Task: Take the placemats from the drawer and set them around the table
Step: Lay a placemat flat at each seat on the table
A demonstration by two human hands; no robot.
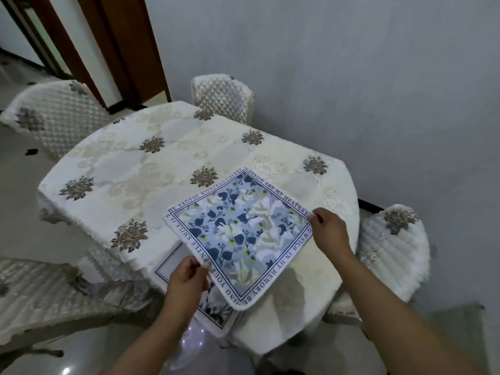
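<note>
Square, soft-looking placemat (240,234) with rounded corners, blue-and-white flower print and lettered border, at the 5 o'clock edge of the table (162,163), over cream embroidered lace cloth. Pinched at its 3 o'clock corner by right hand (330,228), along its 7 o'clock edge by left hand (186,277). Underneath, second placemat (169,267), mostly hidden.
</note>
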